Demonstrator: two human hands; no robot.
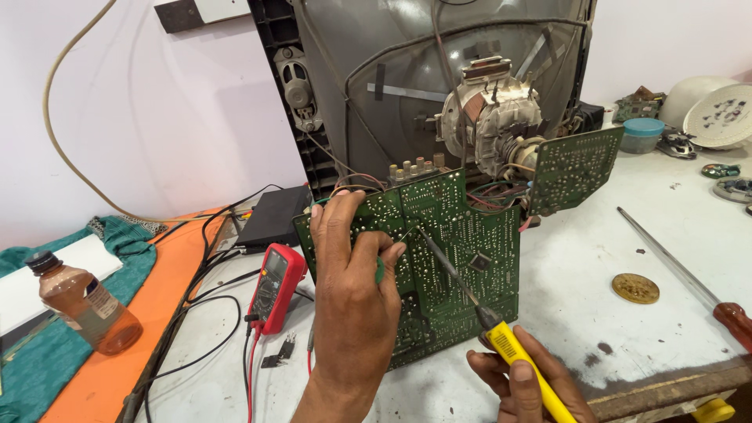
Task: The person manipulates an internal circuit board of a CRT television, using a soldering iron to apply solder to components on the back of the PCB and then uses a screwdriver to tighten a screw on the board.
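R hand [521, 376] clenched on yellow-handled soldering iron [470, 301]; its long axis runs up-left from grip, tip on green circuit board [446, 235] centre; L hand [352, 294] nearer, gripping board's left edge, board tilted upright on table [611, 329].

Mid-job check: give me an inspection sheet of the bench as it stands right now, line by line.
Surface: white worktable, stained, front edge chipped.
Job's things: green circuit board stood on edge; soldering iron with yellow handle, tip on the board.
Clutter: red multimeter, brown bottle, long screwdriver, round brass disc.
Grippers: left hand grips the board's upper edge; right hand holds the iron.
Cables: black leads across the table's left part; beige cord on the wall.
Surroundings: opened tube television behind, orange mat at left.
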